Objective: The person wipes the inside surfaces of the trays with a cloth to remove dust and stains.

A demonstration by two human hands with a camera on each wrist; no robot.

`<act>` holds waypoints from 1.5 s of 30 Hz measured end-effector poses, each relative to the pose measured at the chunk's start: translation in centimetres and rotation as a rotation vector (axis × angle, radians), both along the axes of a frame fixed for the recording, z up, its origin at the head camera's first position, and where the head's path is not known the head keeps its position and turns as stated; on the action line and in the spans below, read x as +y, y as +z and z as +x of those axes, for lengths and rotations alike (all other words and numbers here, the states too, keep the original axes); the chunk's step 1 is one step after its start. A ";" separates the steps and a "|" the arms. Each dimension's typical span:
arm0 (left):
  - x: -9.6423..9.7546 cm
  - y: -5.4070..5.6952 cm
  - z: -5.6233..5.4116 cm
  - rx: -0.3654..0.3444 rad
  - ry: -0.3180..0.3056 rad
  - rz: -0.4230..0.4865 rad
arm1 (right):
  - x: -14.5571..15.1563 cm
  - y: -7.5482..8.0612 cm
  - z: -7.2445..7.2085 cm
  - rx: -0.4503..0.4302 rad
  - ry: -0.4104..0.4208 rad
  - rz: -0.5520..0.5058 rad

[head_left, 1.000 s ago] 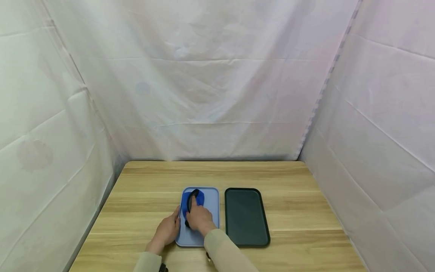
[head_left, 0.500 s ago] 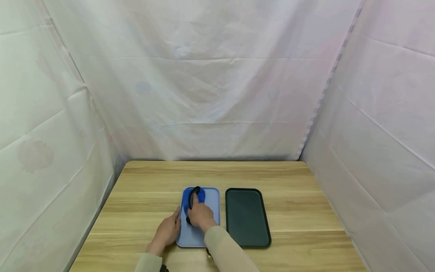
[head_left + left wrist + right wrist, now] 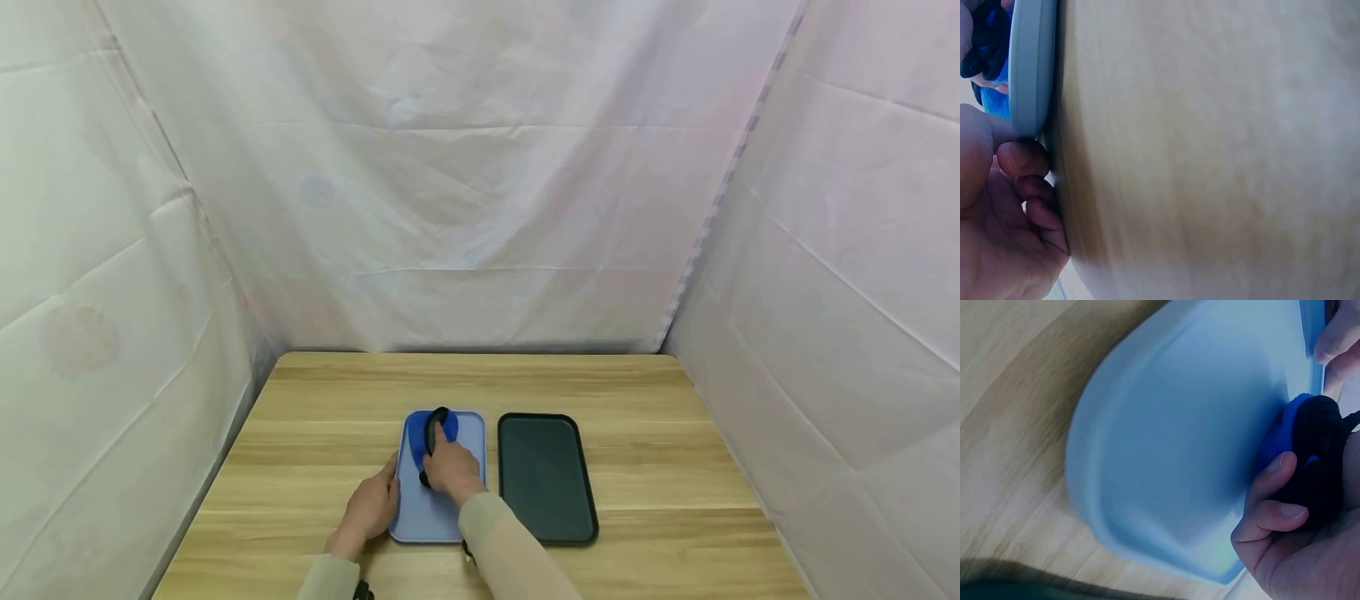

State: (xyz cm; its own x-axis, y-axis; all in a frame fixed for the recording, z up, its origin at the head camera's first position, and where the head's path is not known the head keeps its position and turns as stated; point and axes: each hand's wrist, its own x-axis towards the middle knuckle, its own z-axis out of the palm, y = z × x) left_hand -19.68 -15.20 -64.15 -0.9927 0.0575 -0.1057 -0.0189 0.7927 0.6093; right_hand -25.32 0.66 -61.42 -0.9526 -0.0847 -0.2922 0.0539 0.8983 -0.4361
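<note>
A light blue tray lies on the wooden table. On its far part sits a blue scrubbing brush with a black arched handle. My right hand grips that handle, index finger laid along its top; in the right wrist view two curled fingertips show against the black part. My left hand holds the tray's left rim; in the left wrist view its fingers are curled against the tray edge, close to the tabletop. The brush's underside is hidden.
A dark green tray lies flat just right of the blue one, with a narrow gap between. Pale cloth walls close in the wooden table at the back and both sides.
My right hand has slid the brush a little to the right and away from me across the blue tray. The left hand stays at the rim.
</note>
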 end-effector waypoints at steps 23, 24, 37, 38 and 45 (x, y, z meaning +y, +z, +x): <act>-0.1 -0.2 0.0 -0.001 0.011 -0.002 | 2.7 -0.1 0.0 0.012 -0.039 -0.006; 0.0 -0.2 0.0 -0.003 0.012 -0.004 | 2.8 -0.1 -0.1 0.011 -0.038 -0.005; 0.0 -0.3 -0.1 -0.014 0.032 0.001 | 3.6 0.4 0.2 -0.004 -0.038 0.045; 0.0 -0.3 -0.2 -0.015 0.031 0.001 | 3.7 0.4 0.2 -0.005 -0.036 0.047; 0.2 -0.1 -0.1 -0.024 0.036 0.011 | 4.1 0.7 0.6 0.004 -0.035 0.050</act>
